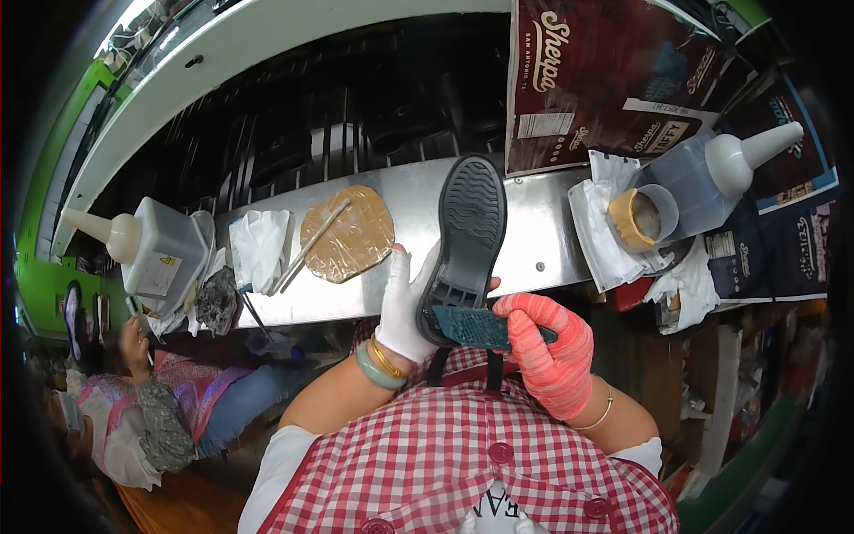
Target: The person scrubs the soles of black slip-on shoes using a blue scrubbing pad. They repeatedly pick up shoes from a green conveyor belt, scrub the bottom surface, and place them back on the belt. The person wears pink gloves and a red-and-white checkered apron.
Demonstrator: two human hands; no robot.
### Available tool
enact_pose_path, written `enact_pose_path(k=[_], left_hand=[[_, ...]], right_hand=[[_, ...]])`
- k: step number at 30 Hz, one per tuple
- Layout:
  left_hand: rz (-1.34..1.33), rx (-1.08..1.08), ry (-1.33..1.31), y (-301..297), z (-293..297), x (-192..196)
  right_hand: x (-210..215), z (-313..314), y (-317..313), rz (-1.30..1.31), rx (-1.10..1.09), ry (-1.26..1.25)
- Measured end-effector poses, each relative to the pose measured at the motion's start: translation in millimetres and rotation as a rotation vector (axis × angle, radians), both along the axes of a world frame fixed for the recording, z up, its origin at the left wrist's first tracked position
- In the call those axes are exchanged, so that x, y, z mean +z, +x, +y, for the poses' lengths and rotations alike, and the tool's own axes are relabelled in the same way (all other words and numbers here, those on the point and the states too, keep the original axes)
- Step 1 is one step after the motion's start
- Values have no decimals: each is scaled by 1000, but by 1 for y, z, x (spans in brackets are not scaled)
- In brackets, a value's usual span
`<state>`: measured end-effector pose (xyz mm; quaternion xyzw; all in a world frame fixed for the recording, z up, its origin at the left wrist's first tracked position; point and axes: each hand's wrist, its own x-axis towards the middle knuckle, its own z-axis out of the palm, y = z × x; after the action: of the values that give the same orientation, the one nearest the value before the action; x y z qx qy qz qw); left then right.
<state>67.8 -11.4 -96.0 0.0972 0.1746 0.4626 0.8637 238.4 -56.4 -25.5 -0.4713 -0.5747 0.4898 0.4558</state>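
Note:
A black shoe sole (pixel 471 209), tread side up with wavy ridges, points away from me. My left hand (pixel 407 307), in a white glove with bare fingertips, grips its left edge near the heel; some fingers are hidden beneath. My right hand (pixel 551 354), in a coral knitted glove, is closed around a flat dark teal piece (pixel 471 327) with a bumpy texture. That piece lies across the heel end of the sole, and its dark other end sticks out past my fingers. Whether it is a brush or a rubber pad I cannot tell.
Left on the metal bench (pixel 427 178) are a squeeze bottle (pixel 165 249), white cloths (pixel 260 249) and a round tan pad (pixel 356 245) with thin sticks (pixel 311 245). At right stand another bottle (pixel 685 191), a taped cup (pixel 633 222) and a maroon carton (pixel 605 80). A co-worker (pixel 169 409) sits left.

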Motion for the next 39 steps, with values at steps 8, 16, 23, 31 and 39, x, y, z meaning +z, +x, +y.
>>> enact_pose_path(k=[8, 16, 23, 31, 39], left_hand=[[-64, -173, -20, -4, -1, 6], [115, -390, -52, -7, -4, 17], [214, -607, -16, -16, 1, 8], [287, -740, 207, -24, 12, -15], [149, -870, 108, -31, 16, -1]], right_hand=[[18, 16, 13, -78, 251, 28], [58, 35, 6, -68, 385, -469], [77, 52, -11, -241, 526, -547], [77, 56, -19, -260, 603, -502], [70, 48, 11, -173, 543, -490]])
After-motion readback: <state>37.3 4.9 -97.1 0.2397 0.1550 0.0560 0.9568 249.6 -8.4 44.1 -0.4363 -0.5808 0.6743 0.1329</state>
